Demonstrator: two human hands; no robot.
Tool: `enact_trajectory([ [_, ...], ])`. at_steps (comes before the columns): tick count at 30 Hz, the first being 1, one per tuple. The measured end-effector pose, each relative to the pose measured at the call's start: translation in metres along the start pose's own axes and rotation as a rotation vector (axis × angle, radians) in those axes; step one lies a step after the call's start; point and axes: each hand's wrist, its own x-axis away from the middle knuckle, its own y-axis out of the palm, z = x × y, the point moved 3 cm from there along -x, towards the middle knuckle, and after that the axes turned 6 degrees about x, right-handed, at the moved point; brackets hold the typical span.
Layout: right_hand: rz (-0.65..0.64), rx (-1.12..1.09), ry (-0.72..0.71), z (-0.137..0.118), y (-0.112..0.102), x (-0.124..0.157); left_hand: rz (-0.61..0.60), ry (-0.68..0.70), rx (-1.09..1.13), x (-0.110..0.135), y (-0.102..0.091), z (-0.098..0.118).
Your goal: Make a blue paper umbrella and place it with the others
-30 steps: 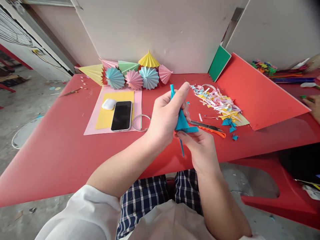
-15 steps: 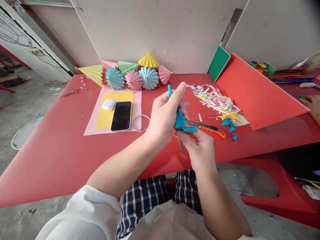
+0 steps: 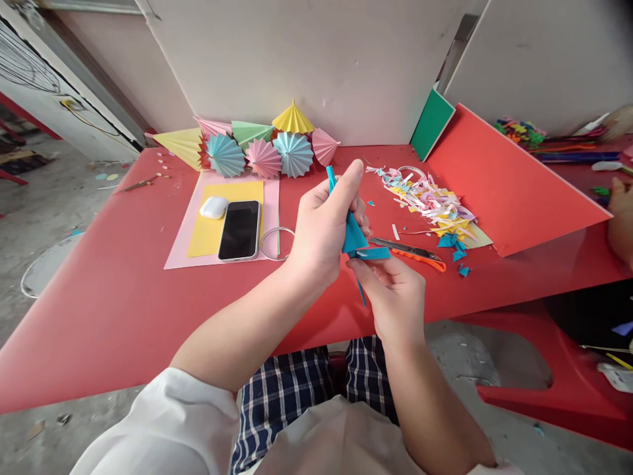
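Folded blue paper (image 3: 354, 236) is held in the air above the table's front part. My left hand (image 3: 324, 221) is wrapped round its upper length, thumb pointing up, and one end sticks out above the fist. My right hand (image 3: 398, 287) pinches the lower end, where a flap juts to the right and a narrow strip hangs down. Part of the paper is hidden behind my fingers. Just beyond my right hand lies a utility knife (image 3: 418, 256) with an orange handle, on the red table (image 3: 148, 310).
Pleated paper umbrellas (image 3: 264, 158) stand along the wall. A phone (image 3: 239, 229) and white earbud case (image 3: 214, 207) rest on yellow and pink sheets beside a clear ring (image 3: 277, 243). Paper scraps (image 3: 435, 201) lie before a red board (image 3: 509, 185). Another person's hand (image 3: 620, 218) is at far right.
My hands and the blue paper have shifted very slightly left, with the same grip. The other person's hand at the far right has moved a little.
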Motion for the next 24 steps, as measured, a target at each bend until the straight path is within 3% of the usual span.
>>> enact_trajectory([
  [19, 0.085, -0.127, 0.006, 0.0032, 0.0035, 0.0038, 0.021, -0.016, 0.028, 0.0005, -0.0001, -0.0002],
  [24, 0.037, -0.114, 0.03, -0.0058, 0.0013, 0.0042, 0.011, -0.019, 0.043, -0.0002, -0.0009, -0.0001],
])
